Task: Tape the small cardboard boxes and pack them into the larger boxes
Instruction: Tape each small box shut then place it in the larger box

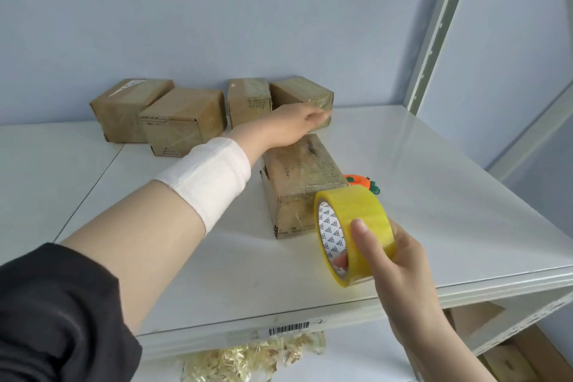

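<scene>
Several small taped cardboard boxes stand on the white shelf [434,195]. The nearest small box [299,183] lies in the middle, end toward me. My left hand [294,125] reaches across above it, fingers stretched flat against the back right box [305,93]. A white band wraps that forearm. Beside the nearest box's front corner, my right hand [393,260] grips a roll of yellow tape [356,226], thumb on the outside and a finger through the core.
Three more small boxes [183,119] [127,105] [248,101] line the back wall. An orange and green tape cutter [361,182] lies behind the tape roll. A metal rack post [434,40] rises at right. Shredded paper filler [248,357] and a larger cardboard box [508,350] sit below.
</scene>
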Tool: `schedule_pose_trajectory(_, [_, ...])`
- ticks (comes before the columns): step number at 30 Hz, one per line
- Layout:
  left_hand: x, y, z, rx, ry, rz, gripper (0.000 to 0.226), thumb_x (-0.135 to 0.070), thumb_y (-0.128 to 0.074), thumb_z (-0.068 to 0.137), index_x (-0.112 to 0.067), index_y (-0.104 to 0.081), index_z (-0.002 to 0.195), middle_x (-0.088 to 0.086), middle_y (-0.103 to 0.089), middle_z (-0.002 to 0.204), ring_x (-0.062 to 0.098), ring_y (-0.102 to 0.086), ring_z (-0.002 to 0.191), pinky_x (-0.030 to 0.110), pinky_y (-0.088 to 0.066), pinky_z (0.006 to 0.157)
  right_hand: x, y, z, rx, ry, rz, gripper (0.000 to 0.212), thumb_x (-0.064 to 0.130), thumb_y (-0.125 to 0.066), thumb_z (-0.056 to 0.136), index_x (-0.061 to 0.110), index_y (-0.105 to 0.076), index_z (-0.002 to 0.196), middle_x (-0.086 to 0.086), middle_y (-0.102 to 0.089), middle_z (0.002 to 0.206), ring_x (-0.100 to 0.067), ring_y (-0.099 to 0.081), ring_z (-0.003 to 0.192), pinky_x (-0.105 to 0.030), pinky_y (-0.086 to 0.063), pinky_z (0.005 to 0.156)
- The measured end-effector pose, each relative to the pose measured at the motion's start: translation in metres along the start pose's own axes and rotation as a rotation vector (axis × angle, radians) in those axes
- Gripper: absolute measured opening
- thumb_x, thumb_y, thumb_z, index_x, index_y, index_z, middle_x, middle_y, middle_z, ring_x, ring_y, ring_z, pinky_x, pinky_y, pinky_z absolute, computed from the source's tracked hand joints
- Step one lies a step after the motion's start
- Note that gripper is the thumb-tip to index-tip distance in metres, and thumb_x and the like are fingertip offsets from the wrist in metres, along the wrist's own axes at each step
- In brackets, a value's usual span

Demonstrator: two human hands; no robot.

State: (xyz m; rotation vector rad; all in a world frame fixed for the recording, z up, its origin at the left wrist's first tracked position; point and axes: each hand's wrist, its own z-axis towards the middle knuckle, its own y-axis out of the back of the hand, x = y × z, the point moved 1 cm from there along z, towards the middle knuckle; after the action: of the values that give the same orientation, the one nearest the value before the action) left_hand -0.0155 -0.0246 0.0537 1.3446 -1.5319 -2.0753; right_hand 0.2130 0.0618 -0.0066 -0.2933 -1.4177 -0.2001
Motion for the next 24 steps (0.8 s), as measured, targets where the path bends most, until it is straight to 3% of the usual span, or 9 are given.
schedule_pose_trajectory(3, [-0.005,-0.017,-0.001,0.206,-0.025,0.172,0.052,-0.044,-0.02,0.101,-0.024,-0.019,0.149,-0.003,-0.012,0.158,0.012,-0.007,0.145,0.03,-0.003,0.118,0.0,0.0,0.003,0.025,0.005,-0.028,0.031,0.049,-0.064,0.068,0.018,-0.065,0.068,-0.007,-0.065,0.054,-0.01,-0.062,0.049,-0.018,-0.048,0.049])
schedule_pose_trajectory(5, [-0.006,-0.016,0.0,0.282,0.011,0.246,0.054,-0.046,-0.016,0.1,-0.026,-0.011,0.149,-0.002,-0.004,0.159,0.011,0.002,0.145,0.034,0.003,0.118,0.0,0.0,0.004,0.03,0.011,-0.038,0.025,0.044,-0.061,0.073,0.02,-0.064,0.067,-0.006,-0.065,0.052,-0.01,-0.061,0.048,-0.018,-0.047,0.05])
schedule_pose_trajectory(7, [-0.01,-0.006,0.001,0.241,0.023,0.278,0.057,-0.052,-0.013,0.098,-0.028,-0.005,0.15,0.0,0.003,0.159,0.014,0.007,0.145,0.04,0.007,0.118,0.001,0.001,0.004,0.043,0.011,-0.044,0.022,0.043,-0.058,0.075,0.025,-0.066,0.067,-0.006,-0.065,0.053,-0.01,-0.06,0.048,-0.018,-0.047,0.05])
schedule_pose_trajectory(9, [-0.013,-0.007,-0.002,0.162,-0.019,0.316,0.057,-0.053,-0.014,0.097,-0.03,-0.006,0.149,0.001,0.006,0.158,0.017,0.008,0.145,0.041,0.006,0.117,0.0,0.002,0.005,0.048,0.009,-0.038,0.022,0.043,-0.057,0.075,0.025,-0.066,0.068,-0.005,-0.066,0.053,-0.009,-0.06,0.049,-0.018,-0.047,0.05])
schedule_pose_trajectory(13, [-0.008,-0.016,-0.008,0.241,-0.018,0.354,0.052,-0.055,-0.018,0.097,-0.04,-0.013,0.147,-0.006,0.004,0.158,0.017,0.003,0.146,0.039,0.001,0.118,-0.002,0.001,0.006,0.055,0.023,-0.05,0.024,0.043,-0.057,0.076,0.021,-0.063,0.069,-0.005,-0.066,0.053,-0.01,-0.059,0.049,-0.018,-0.047,0.05])
schedule_pose_trajectory(17, [-0.014,-0.016,-0.007,0.143,-0.106,0.363,0.054,-0.048,-0.022,0.099,-0.03,-0.015,0.149,0.002,0.002,0.159,0.016,0.007,0.146,0.034,0.005,0.115,-0.003,0.002,0.008,0.053,0.023,-0.019,0.025,0.041,-0.057,0.076,0.018,-0.062,0.068,-0.005,-0.065,0.052,-0.011,-0.059,0.049,-0.018,-0.046,0.05])
schedule_pose_trajectory(21, [-0.014,-0.022,-0.012,0.242,-0.139,0.364,0.05,-0.045,-0.021,0.1,-0.029,-0.019,0.148,0.001,0.001,0.159,0.011,0.011,0.144,0.032,0.01,0.113,-0.003,0.0,0.008,0.075,0.035,-0.033,0.025,0.042,-0.057,0.077,0.019,-0.06,0.069,-0.005,-0.065,0.053,-0.012,-0.059,0.05,-0.018,-0.045,0.051])
schedule_pose_trajectory(24, [-0.018,-0.019,-0.018,0.177,-0.168,0.302,0.05,-0.04,-0.022,0.101,-0.024,-0.019,0.148,0.003,0.0,0.158,0.012,0.01,0.145,0.035,0.013,0.113,-0.004,0.001,0.007,0.071,0.028,-0.016,0.025,0.042,-0.057,0.077,0.018,-0.061,0.07,-0.005,-0.065,0.054,-0.012,-0.059,0.051,-0.019,-0.046,0.052])
